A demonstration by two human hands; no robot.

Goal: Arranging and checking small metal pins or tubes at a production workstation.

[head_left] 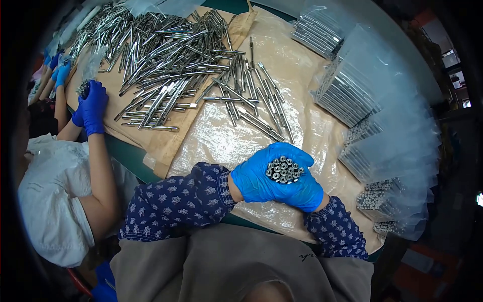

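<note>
1. Rod bundle (284, 169) is clasped in the grip of left hand (251, 176) and right hand (306, 194), nearer than the loose pile (166, 55).
2. Bagged rods (347, 93) are stacked right of the pile.
3. Much is left unbagged in the pile.

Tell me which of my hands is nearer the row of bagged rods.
Right. Your right hand is left of the bagged rods, with a gap between; your left hand is farther left, at the left side of the bundle.

Dk green tbl (126, 153), dim rm (458, 143), bright light (479, 199) far R
</note>
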